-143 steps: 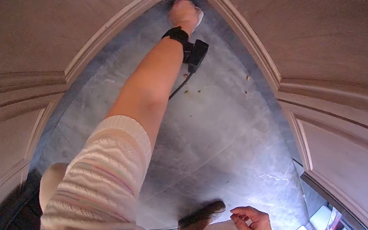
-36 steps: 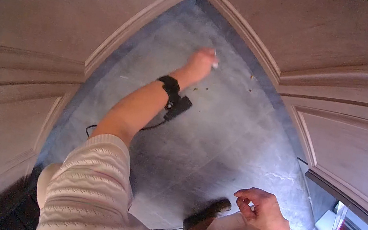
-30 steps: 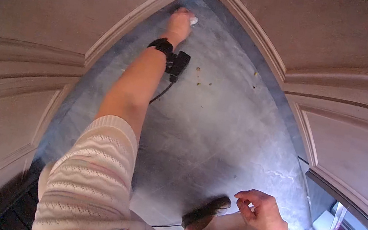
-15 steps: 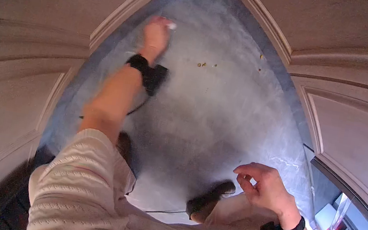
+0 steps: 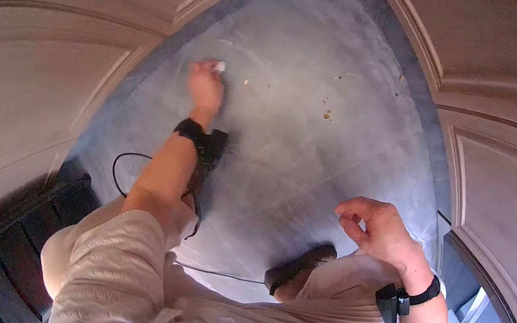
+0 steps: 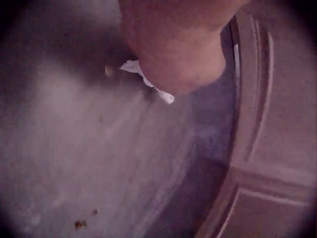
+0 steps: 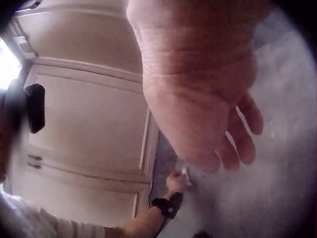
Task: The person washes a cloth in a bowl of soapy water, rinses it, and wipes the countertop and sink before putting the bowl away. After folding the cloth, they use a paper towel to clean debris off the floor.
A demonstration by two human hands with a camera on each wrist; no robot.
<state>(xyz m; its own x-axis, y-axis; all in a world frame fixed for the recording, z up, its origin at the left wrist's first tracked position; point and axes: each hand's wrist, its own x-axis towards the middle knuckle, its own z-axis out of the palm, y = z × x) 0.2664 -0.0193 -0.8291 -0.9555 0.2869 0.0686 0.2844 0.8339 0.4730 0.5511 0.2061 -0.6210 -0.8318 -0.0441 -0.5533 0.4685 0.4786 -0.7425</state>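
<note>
My left hand [image 5: 206, 86] reaches down to the grey floor [image 5: 275, 144], curled round a crumpled white tissue [image 5: 220, 67]. In the left wrist view the ragged edge of the tissue [image 6: 132, 66] sticks out from under the hand, most of it hidden. A small pale crumb [image 5: 246, 82] lies just to the right of that hand. Further right are several yellow-brown crumbs [image 5: 327, 115]. My right hand [image 5: 378, 231] hovers over the right knee, fingers loosely bent and holding nothing. Its relaxed fingers [image 7: 243, 148] show in the right wrist view.
Panelled cabinet doors [image 5: 496, 174] border the floor on both sides, above a dark skirting [image 5: 415, 85]. A shoe [image 5: 299, 267] stands at front right. Dark slatted furniture [image 5: 19, 244] is at lower left, an open compartment [image 5: 471, 320] at lower right. A black cable [image 5: 115, 168] trails from the left wrist.
My left hand, with the tissue, has come from the far corner back toward the body along the left side. The view has tipped down and shifted left. The right hand keeps its loose pose.
</note>
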